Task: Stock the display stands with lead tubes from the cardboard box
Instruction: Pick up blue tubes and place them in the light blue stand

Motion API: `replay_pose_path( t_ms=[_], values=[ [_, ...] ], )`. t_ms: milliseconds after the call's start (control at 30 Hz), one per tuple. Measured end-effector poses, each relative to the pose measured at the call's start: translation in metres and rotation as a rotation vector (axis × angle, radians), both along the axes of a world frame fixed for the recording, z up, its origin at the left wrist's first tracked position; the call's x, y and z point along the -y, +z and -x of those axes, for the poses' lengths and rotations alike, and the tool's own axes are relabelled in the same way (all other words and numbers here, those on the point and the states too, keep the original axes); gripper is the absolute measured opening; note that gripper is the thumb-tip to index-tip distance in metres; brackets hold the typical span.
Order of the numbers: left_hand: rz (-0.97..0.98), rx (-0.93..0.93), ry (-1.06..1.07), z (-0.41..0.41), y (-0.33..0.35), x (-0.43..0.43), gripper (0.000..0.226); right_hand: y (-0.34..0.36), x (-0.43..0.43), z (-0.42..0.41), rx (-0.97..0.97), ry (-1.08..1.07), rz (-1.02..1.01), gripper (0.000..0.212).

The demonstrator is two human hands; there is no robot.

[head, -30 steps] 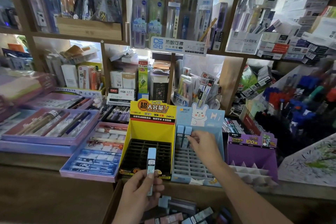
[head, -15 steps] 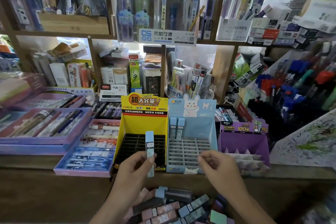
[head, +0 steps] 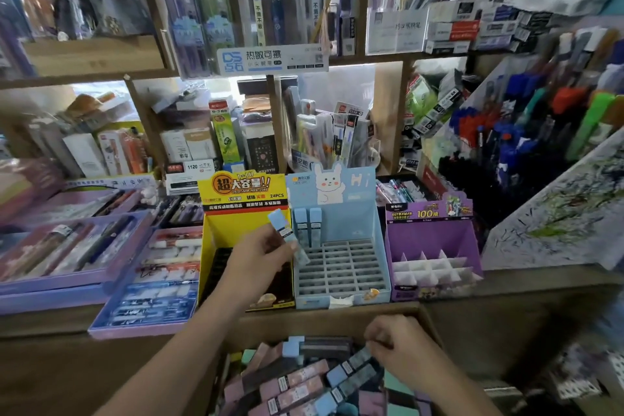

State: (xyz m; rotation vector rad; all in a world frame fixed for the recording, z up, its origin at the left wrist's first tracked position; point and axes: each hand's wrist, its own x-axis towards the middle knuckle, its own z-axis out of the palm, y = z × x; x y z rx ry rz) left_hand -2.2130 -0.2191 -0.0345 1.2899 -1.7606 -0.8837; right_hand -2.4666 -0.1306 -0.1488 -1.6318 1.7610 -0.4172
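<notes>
My left hand [head: 261, 255] grips a blue lead tube [head: 287, 236] — tilted, over the left edge of the blue display stand [head: 341, 263], beside two tubes [head: 306, 226] standing in its back-left corner. My right hand [head: 401, 346] is down in the cardboard box [head: 430, 317], fingers closing on another blue tube [head: 351, 363] — grip unclear.

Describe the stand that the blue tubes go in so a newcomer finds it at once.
On the wooden counter, three cardboard stands sit side by side below the shelves. Take the middle one, the blue stand, between the yellow stand and the purple stand. Only it has a white rabbit on its backboard and two blue tubes upright in its back-left slots.
</notes>
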Motion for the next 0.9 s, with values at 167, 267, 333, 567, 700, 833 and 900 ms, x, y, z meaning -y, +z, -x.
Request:
replay_pose_path(
  t_ms=[167,267,333,567,700,833,900],
  values=[
    [0.089,0.083,-0.030,0.013,0.007,0.028,0.012,0.001,-0.002,0.001,0.008,0.007,-0.010,0.005],
    [0.148,0.197,-0.009,0.014,0.006,0.042,0.015,0.003,-0.003,0.000,0.017,0.002,0.000,0.011],
    [0.165,0.241,-0.008,0.014,0.005,0.047,0.020,0.003,-0.003,-0.001,0.013,0.002,0.011,0.016],
    [0.219,0.346,-0.051,0.019,-0.004,0.056,0.020,0.005,-0.004,0.000,0.026,0.013,0.005,0.010],
    [0.244,0.358,-0.074,0.020,-0.006,0.058,0.019,0.006,-0.006,-0.001,0.015,0.022,0.029,0.012],
    [0.248,0.395,-0.088,0.018,-0.004,0.061,0.029,0.009,-0.007,-0.002,-0.002,0.024,0.057,0.015],
    [0.238,0.417,-0.101,0.017,-0.004,0.063,0.017,0.009,-0.007,-0.002,-0.007,0.019,0.053,0.012]
  ],
)
